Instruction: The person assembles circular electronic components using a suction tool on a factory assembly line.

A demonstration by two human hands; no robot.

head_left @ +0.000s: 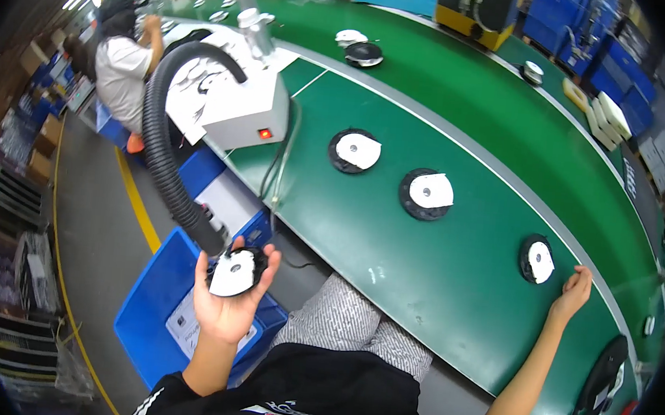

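Observation:
My left hand (226,309) holds up a round black part with a white cover (233,272), its fingers wrapped round the rim. The end of a black corrugated hose (166,138) comes right down to this part; whether they touch I cannot tell. Over at the right, my right hand (576,292) is closed with curled fingers above the green table; anything inside them is hidden. Beside it lies a similar black and white part (537,259). Two more such parts, one in the middle (427,193) and one farther left (355,151), lie on the green table (362,234).
The hose rises beside a white box with a lit red switch (265,134). Below my left hand stands a blue bin (152,302). A green conveyor (454,84) curves behind the table, carrying more parts. A black device (600,381) lies at right. Another person (122,63) works at far left.

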